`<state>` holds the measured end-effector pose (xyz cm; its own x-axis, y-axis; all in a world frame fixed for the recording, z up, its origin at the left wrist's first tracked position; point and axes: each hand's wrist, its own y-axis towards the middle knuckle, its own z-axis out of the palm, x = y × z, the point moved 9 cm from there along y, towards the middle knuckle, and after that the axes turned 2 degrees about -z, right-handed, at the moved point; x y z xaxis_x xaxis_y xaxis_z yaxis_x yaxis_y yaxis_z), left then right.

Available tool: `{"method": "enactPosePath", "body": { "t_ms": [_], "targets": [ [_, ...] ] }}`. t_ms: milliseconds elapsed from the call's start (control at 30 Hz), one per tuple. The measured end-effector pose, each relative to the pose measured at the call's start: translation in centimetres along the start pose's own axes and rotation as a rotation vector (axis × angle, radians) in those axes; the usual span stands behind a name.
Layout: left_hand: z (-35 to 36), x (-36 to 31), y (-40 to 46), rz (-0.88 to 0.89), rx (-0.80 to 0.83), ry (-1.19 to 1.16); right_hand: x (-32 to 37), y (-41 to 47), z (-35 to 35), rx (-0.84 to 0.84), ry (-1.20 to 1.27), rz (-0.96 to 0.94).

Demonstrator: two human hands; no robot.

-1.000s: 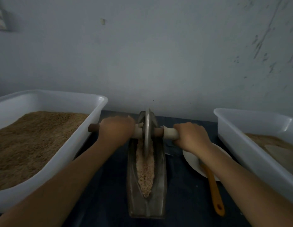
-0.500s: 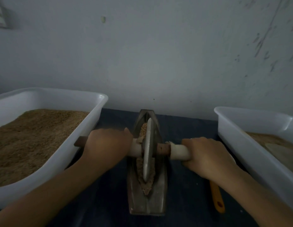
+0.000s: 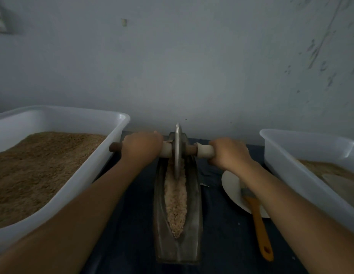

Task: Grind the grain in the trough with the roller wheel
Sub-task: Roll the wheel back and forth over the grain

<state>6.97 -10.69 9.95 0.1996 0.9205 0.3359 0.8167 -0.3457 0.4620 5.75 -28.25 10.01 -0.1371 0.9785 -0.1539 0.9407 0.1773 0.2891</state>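
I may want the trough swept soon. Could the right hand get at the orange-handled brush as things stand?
Probably yes: the brush lies uncovered on the plate under that forearm, but the right hand must first release the roller handle.

a pale grey wall point(image 3: 192, 66) rises just beyond the hands, scuffed with dark marks up right; dim light, dark cloth-covered table point(image 3: 221, 244) beneath.

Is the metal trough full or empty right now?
Partly full: a strip of grain lies along the trough channel, below its rim.
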Motion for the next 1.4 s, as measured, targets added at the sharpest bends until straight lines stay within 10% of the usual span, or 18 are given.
{"method": "enactPosePath", "body": {
  "t_ms": [500,867,1400],
  "targets": [
    [-6.8,0.1,-8.7,0.051,-0.305,-0.435,2.2,-10.6,-2.0,0.084,0.088,-0.038],
    [-3.0,-2.0,-6.2,0.215,-0.009,0.065,1.1,-7.2,-0.3,0.11,0.077,-0.021],
    [-0.3,-1.9,-2.0,0.161,0.023,0.176,-0.2,-2.9,1.3,0.101,0.054,0.024]
  ]
}}
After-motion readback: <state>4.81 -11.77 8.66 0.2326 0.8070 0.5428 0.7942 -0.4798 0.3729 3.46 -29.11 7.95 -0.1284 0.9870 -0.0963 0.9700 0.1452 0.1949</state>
